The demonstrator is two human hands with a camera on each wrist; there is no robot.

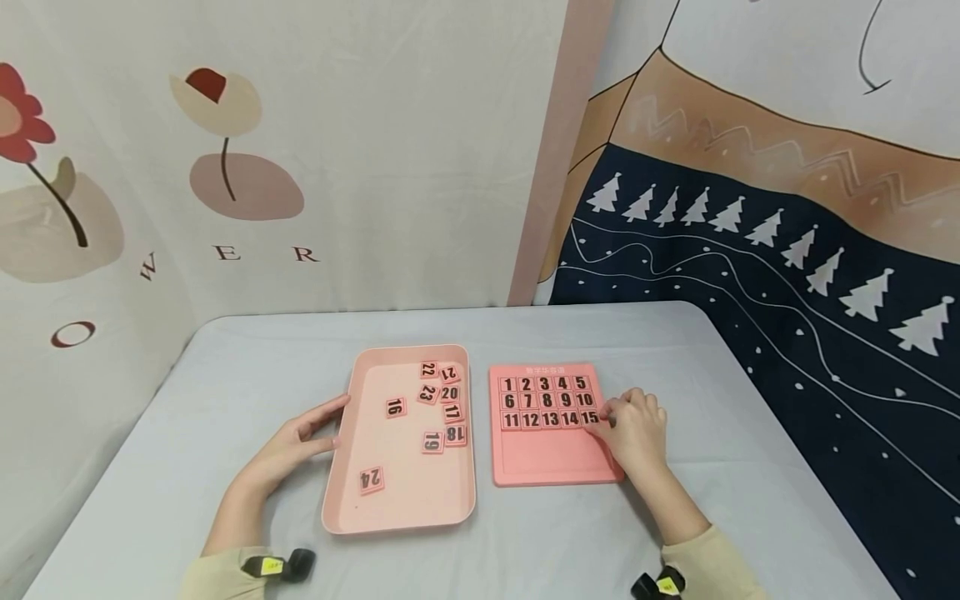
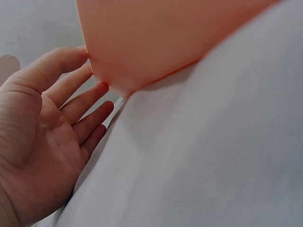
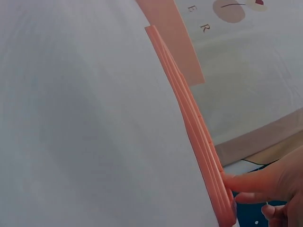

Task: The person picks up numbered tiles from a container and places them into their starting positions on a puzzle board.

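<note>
The left hand (image 1: 292, 439) lies relaxed, fingers nearly straight, its tips touching the near side of the tray (image 1: 397, 512). Nine tiles (image 1: 450, 393) lie loose in the tray: 16 and 24 are nearest the left hand, while 17 to 23 lie toward the side away from it. The board (image 1: 557, 462) is between the tray and the right hand (image 1: 640, 435), apart from the tray. The right hand's thumb and forefinger touch the board's edge area at tile 15 (image 1: 587, 417); whether they pinch it, I cannot tell. Tiles 1 to 15 stand in three rows, left of the right hand. Everything rests on the table (image 1: 525, 550).
</note>
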